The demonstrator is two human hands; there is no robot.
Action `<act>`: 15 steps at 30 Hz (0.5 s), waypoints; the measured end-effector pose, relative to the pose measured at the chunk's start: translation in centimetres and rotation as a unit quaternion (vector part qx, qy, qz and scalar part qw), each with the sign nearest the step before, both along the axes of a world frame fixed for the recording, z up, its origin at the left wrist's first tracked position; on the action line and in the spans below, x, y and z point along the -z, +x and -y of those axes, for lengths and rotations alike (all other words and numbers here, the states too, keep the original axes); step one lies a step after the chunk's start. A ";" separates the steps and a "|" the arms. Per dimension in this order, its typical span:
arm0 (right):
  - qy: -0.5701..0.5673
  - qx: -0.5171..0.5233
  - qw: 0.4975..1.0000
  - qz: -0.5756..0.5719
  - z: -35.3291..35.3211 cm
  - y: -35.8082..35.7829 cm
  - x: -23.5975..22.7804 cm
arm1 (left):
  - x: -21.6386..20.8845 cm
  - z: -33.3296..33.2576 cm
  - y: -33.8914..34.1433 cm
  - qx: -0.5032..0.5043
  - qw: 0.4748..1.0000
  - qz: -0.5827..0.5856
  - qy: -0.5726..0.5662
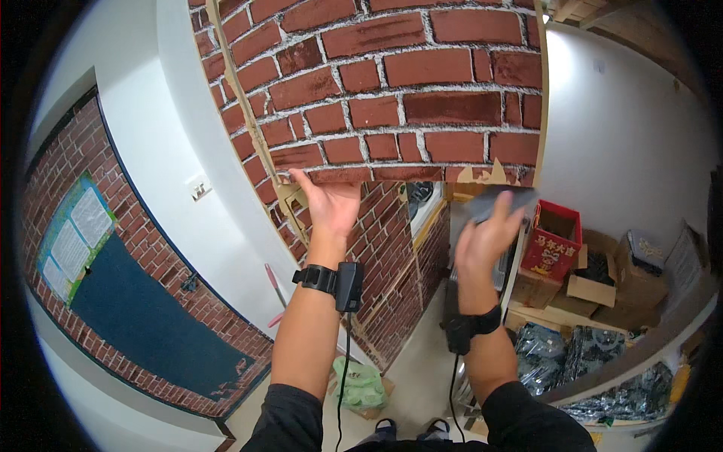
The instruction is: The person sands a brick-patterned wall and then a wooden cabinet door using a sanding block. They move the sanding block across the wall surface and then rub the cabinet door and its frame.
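Note:
A board (407,98) covered in red brick-patterned wallpaper fills the upper middle. At its lower left corner is my left hand (335,207), the thumb over the front and the other fingers hidden behind the lower edge, so it grips the board. My right hand (486,237) is closed on a flat dark grey piece (497,202), whose exact kind is blurred. This piece lies just under the board's lower right edge, beside torn tan paper (488,175). A tan strip (252,113) with ragged wallpaper runs down the board's left side.
Left stands a brick-patterned door (166,301) with a dark blue panel. Right are a red box (553,239), an open carton (593,275) and several plastic-wrapped black bundles (595,354). A green plastic bag (360,386) lies on the floor near my feet. A pink-handled tool (272,275) leans by the wall.

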State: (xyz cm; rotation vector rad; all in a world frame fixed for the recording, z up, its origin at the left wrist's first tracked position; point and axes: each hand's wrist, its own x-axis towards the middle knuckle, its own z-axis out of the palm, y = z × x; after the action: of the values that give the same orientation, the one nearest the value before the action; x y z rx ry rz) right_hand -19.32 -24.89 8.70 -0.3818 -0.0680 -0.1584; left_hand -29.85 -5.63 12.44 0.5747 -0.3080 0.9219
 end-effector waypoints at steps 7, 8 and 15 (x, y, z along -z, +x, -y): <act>-0.030 -0.504 0.858 0.094 -5.0 -7.0 1.9 | 1.2 -1.6 -5.1 0.045 0.975 -0.217 0.021; -0.023 -0.537 0.840 0.078 -6.2 -7.3 1.4 | 1.5 -1.5 -5.6 0.026 0.975 -0.215 0.047; -0.016 -0.619 0.785 0.026 -13.5 -9.0 -1.2 | 2.5 -1.5 -11.4 -0.237 0.881 -0.354 0.204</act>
State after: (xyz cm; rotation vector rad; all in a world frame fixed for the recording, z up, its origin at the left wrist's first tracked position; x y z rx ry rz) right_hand -28.30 -11.37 9.94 -0.3023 -0.3644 1.1511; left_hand -41.21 -4.10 9.91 1.3747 0.3328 1.0482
